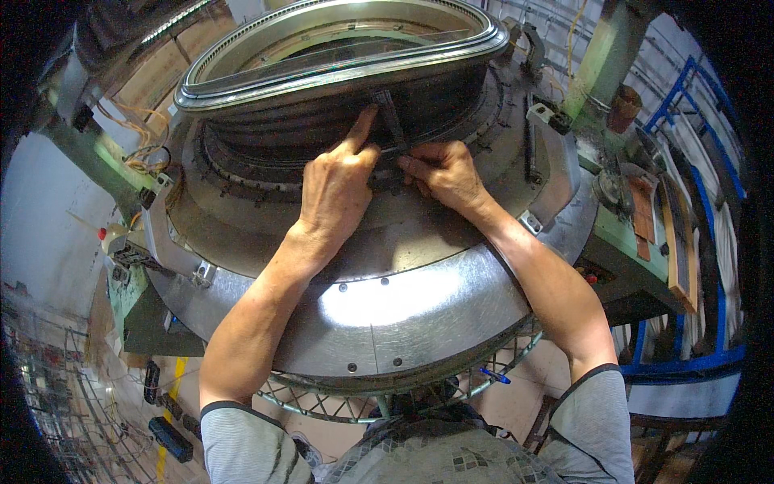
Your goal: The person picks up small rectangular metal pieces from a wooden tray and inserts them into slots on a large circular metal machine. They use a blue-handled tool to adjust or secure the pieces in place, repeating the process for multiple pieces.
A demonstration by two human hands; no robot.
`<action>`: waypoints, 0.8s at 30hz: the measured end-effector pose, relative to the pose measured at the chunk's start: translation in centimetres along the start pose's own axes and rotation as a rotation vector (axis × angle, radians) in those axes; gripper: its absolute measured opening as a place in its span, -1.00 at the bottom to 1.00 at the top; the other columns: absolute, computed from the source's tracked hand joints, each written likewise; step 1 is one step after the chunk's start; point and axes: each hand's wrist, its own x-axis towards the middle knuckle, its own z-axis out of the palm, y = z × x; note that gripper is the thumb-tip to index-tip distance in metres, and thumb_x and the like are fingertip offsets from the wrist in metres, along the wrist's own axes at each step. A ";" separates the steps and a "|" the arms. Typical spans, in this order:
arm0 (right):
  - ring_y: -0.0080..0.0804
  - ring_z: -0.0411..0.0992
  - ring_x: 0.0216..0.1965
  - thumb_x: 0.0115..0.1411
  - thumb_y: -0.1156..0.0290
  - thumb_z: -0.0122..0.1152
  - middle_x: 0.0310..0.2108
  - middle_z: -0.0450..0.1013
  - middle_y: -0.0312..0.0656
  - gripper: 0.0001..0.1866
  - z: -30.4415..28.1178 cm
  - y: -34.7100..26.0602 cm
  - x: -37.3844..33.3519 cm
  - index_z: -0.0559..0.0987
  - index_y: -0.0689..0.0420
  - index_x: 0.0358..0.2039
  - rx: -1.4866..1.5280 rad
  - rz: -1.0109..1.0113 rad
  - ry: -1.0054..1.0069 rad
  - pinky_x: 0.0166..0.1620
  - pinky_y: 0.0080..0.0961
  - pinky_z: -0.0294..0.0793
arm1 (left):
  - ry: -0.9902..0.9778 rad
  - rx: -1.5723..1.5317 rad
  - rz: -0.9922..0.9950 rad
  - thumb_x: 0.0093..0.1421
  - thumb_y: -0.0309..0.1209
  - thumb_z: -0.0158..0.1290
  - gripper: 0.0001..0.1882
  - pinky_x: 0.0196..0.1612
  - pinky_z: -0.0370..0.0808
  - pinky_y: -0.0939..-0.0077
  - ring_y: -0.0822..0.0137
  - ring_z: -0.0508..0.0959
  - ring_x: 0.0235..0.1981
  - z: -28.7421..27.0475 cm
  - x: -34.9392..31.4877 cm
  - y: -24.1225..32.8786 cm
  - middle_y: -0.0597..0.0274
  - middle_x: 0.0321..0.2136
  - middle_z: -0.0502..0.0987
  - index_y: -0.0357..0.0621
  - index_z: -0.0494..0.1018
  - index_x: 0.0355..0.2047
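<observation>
My left hand (334,189) is over the front of a large round metal machine (242,234). Its index finger stretches up beside a narrow dark metal strip (390,117) that stands against the dark cylinder wall (298,125); the other fingers are bent, and nothing shows in them. At the strip's lower end, my right hand (447,173) is closed in a pinch. Whatever lies between its thumb and fingertips is too small to make out. Above both hands runs the shiny metal rim (322,85) of the cylinder.
A wide polished steel ring (387,298) curves under my forearms. Metal brackets (556,177) flank the machine on either side. Green posts (605,60) rise behind it, with loose yellow wires (133,121) at the left. A blue rack (709,266) stands at the right.
</observation>
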 end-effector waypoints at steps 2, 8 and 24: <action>-0.62 0.39 -0.56 0.22 0.28 0.34 -0.58 0.58 -0.27 -0.79 0.0 0.0 0.0 0.71 0.18 -0.39 0.007 -0.002 -0.002 -0.46 -0.49 0.41 | 0.003 0.000 0.003 -0.12 -0.73 0.01 -0.91 -0.25 0.65 0.18 -0.15 0.65 -0.29 0.0 0.0 0.0 -0.11 0.19 0.43 -0.34 0.44 -0.55; -0.60 0.41 -0.53 0.22 0.29 0.34 -0.57 0.59 -0.26 -0.79 0.0 -0.1 -0.1 0.72 0.18 -0.37 0.003 -0.021 0.000 -0.43 -0.49 0.43 | 0.014 0.003 0.023 -0.13 -0.74 0.02 -0.91 -0.28 0.65 0.18 -0.16 0.66 -0.32 0.2 0.0 -0.2 -0.11 0.19 0.42 -0.35 0.44 -0.56; -0.54 0.50 -0.46 0.20 0.29 0.35 -0.44 0.65 -0.13 -0.78 0.0 -0.1 0.0 0.71 0.21 -0.33 -0.024 -0.009 0.001 -0.34 -0.43 0.51 | -0.007 0.023 0.046 -0.12 -0.70 0.05 -0.87 -0.23 0.67 0.19 -0.10 0.67 -0.25 0.6 -0.1 -0.5 -0.10 0.22 0.40 -0.32 0.50 -0.50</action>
